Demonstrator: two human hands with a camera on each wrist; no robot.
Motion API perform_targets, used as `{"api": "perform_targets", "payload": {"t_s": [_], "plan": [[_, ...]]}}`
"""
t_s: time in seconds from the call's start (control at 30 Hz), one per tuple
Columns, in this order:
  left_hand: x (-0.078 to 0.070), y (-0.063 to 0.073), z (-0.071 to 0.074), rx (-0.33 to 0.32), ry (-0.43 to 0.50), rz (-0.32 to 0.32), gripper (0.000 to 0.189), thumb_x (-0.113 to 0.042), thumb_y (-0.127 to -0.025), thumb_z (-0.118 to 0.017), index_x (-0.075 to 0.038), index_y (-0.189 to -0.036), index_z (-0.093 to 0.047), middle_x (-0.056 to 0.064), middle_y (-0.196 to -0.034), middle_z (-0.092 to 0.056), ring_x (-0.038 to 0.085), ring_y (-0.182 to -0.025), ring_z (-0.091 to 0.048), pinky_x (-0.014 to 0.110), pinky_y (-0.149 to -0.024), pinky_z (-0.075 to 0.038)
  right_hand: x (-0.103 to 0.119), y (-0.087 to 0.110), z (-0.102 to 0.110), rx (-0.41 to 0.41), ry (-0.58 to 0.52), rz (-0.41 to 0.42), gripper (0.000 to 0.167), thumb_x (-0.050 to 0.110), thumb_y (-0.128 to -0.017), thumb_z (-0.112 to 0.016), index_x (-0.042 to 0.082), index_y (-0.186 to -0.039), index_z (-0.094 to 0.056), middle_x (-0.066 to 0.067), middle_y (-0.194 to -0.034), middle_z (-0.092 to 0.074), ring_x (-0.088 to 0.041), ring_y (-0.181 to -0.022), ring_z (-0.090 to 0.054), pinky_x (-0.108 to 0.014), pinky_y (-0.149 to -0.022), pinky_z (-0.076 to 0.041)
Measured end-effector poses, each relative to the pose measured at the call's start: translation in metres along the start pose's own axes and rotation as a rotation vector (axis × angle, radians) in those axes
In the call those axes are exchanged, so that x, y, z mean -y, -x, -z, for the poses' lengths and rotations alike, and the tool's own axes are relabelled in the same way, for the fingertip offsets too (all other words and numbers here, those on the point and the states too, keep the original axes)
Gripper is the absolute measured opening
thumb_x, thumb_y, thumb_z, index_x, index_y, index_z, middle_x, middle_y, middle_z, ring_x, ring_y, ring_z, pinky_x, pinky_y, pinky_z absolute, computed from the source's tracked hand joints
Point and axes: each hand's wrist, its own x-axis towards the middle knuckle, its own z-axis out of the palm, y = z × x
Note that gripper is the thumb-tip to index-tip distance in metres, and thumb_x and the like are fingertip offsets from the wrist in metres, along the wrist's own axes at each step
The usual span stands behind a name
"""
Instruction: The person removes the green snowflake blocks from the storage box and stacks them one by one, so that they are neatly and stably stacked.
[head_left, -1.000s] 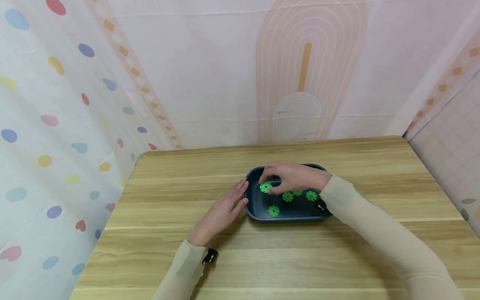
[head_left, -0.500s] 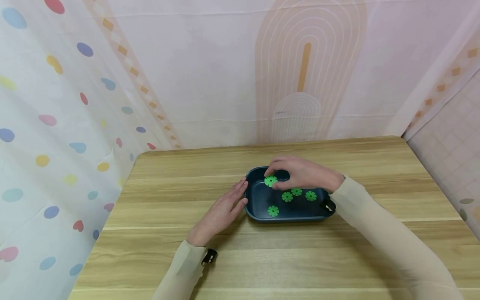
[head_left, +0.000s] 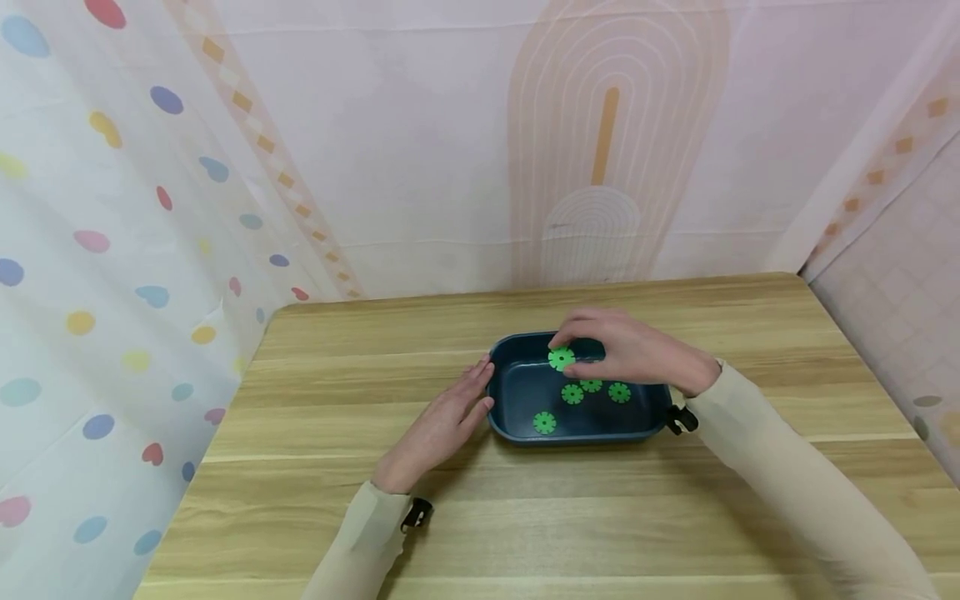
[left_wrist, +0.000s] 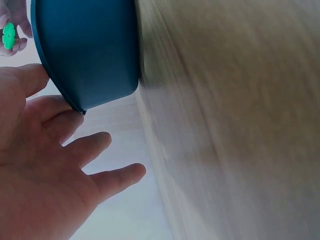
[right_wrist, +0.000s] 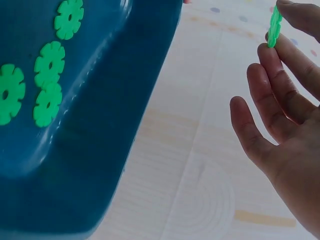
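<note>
Toward the table's (head_left: 322,392) far edge, blue tray (head_left: 517,387) holding 4 green discs (head_left: 539,423), person's right hand (head_left: 633,350) pinching another green disc (head_left: 556,362) above it, left hand (head_left: 437,423) loosely extended against its left end.

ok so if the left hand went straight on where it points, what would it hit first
The dark blue tray, most likely: the left hand touches its left end. Whether it would push the tray or slide over the edge is hard to tell.
</note>
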Motion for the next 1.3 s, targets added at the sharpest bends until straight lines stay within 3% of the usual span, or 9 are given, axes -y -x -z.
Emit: {"api": "perform_targets", "payload": {"t_s": [0.3, 0.53, 1.03, 1.13, 1.3], "plan": [[0.001, -0.002, 0.0, -0.006, -0.001, -0.008, 0.057, -0.028, -0.113, -0.046, -0.002, -0.16, -0.032, 0.011, -0.17, -0.023, 0.038, -0.154, -0.027, 0.054, -0.122, -0.026, -0.008, 0.022, 0.004, -0.065, 0.012, -0.04, 0.032, 0.024, -0.093, -0.08, 0.013, -0.123, -0.073, 0.002, -0.121, -0.065, -0.016, -0.108, -0.061, -0.042, -0.094, -0.055], [0.001, -0.002, -0.001, -0.01, -0.017, -0.008, 0.056, -0.027, -0.113, -0.046, 0.0, -0.16, -0.033, 0.014, -0.169, -0.024, 0.039, -0.154, -0.026, 0.054, -0.123, -0.026, -0.017, 0.038, 0.004, -0.109, -0.015, -0.101, 0.034, 0.02, -0.093, -0.079, 0.01, -0.125, -0.072, -0.006, -0.127, -0.065, -0.031, -0.115, -0.063, -0.054, -0.097, -0.054], [0.0, -0.001, 0.001, -0.004, -0.048, -0.014, 0.056, -0.026, -0.113, -0.045, 0.002, -0.16, -0.033, 0.017, -0.169, -0.025, 0.04, -0.154, -0.025, 0.053, -0.123, -0.025, -0.031, 0.074, 0.005, -0.227, -0.015, -0.204, 0.029, 0.016, -0.092, -0.08, 0.012, -0.121, -0.074, -0.008, -0.124, -0.066, -0.031, -0.115, -0.061, -0.057, -0.096, -0.052], [-0.001, -0.002, 0.001, -0.005, -0.055, -0.015, 0.056, -0.026, -0.113, -0.045, 0.002, -0.16, -0.033, 0.016, -0.169, -0.025, 0.039, -0.154, -0.026, 0.053, -0.123, -0.025, -0.034, 0.081, 0.006, -0.267, 0.003, -0.197, 0.029, 0.013, -0.09, -0.081, 0.012, -0.119, -0.075, -0.005, -0.122, -0.067, -0.027, -0.113, -0.062, -0.05, -0.094, -0.053], [-0.002, -0.002, 0.0, 0.002, -0.062, -0.015, 0.056, -0.027, -0.113, -0.044, 0.001, -0.16, -0.032, 0.012, -0.17, -0.023, 0.037, -0.154, -0.026, 0.051, -0.124, -0.024, -0.041, 0.093, 0.008, -0.324, 0.025, -0.178, 0.03, 0.009, -0.089, -0.082, 0.015, -0.117, -0.076, 0.002, -0.118, -0.068, -0.014, -0.107, -0.061, -0.024, -0.089, -0.049]]}}
